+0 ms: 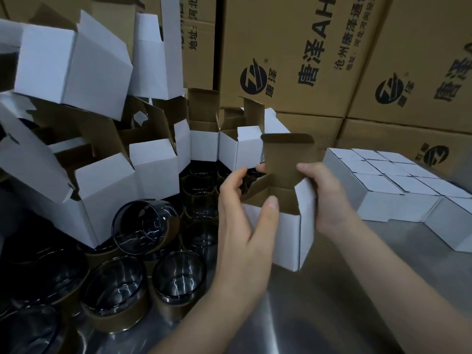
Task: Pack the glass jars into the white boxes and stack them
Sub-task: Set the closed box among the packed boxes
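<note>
We see an open box (286, 238) white outside, plain brown inside. The heap of open boxes (97, 62) shows the same white and brown; the closed boxes (398, 182) are all white. The glass jars (178, 277) are dark smoky grey with a tan band at the base. Our worktop (306, 315) is dull grey. The cartons (293, 34) are tan, printed with black characters and a round black logo

We note both hands on one open white box (288, 241) at the metal table (332, 302). Left hand (242, 226): thumb pressed on the front wall, fingers curled at the left side flap. Right hand (324, 198) grips the right wall. Lid flap (286, 159) upright, brown inside. Glass jars (178, 279) crowd the left; closed white boxes (398, 185) stacked right; brown cartons (293, 47) behind.
</note>
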`<action>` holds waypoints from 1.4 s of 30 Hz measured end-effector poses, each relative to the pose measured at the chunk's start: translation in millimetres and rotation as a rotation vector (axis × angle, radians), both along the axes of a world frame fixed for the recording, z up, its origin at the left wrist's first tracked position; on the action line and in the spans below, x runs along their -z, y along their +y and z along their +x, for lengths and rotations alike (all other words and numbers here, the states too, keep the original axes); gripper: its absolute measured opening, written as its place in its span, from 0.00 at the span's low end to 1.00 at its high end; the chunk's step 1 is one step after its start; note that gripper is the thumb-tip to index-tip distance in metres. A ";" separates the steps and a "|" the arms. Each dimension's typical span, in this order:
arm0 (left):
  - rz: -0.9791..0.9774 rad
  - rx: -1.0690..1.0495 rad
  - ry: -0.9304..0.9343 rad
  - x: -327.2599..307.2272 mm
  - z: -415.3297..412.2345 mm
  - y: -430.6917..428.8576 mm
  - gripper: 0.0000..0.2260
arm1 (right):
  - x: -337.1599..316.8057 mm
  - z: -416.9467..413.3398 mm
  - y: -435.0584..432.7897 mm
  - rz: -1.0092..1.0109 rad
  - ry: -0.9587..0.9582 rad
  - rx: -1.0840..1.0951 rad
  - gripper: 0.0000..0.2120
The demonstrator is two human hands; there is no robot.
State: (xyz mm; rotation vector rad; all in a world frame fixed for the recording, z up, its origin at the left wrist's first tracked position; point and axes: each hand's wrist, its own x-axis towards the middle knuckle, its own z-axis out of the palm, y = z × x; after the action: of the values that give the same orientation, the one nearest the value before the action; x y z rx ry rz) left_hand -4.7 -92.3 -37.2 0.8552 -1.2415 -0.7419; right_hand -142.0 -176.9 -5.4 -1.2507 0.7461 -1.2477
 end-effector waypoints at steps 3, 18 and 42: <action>0.056 0.030 0.058 0.6 1.2 -3.8 0.23 | 10.2 6.2 0.9 -0.022 -0.007 -0.018 0.29; 0.274 0.033 0.058 8.9 -2.9 -13.5 0.17 | 8.7 1.6 6.2 -0.323 0.496 0.243 0.09; 0.340 0.064 0.078 12.1 -5.5 -11.0 0.21 | 7.0 -17.5 1.3 -0.019 0.508 0.040 0.17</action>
State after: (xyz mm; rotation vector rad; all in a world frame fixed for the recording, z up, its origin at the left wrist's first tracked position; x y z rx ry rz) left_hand -10.2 -103.3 -49.4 1.0549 -1.0930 -1.0472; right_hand -159.5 -175.6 -12.4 -1.5990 1.1272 -0.9729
